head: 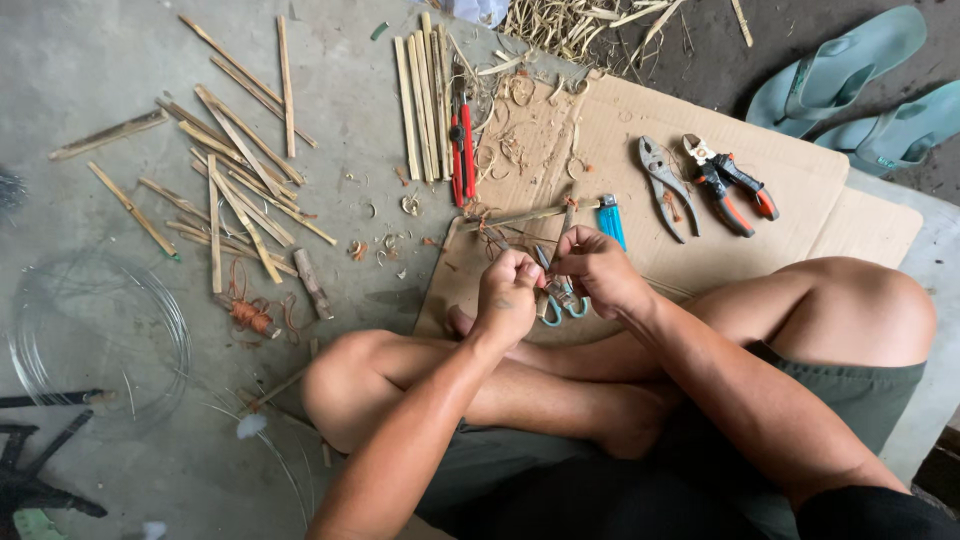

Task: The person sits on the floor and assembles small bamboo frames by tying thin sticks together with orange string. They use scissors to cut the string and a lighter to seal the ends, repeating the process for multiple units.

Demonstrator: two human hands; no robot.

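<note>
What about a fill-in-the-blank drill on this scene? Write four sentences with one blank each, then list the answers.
1. The blue lighter lies on a sheet of ____.
2. The pliers lie beside cutters with orange and ____ handles.
3. Both hands, left and right, work above small scissors with ____ handles.
4. The loose bamboo sticks lie on the person's ____ side.

Answers: cardboard; black; teal; left

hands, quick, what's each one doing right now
Left hand: closed, pinching something thin that cannot be made out.
Right hand: closed, fingers curled beside the left, above the teal-handled scissors; its hold cannot be told.
</note>
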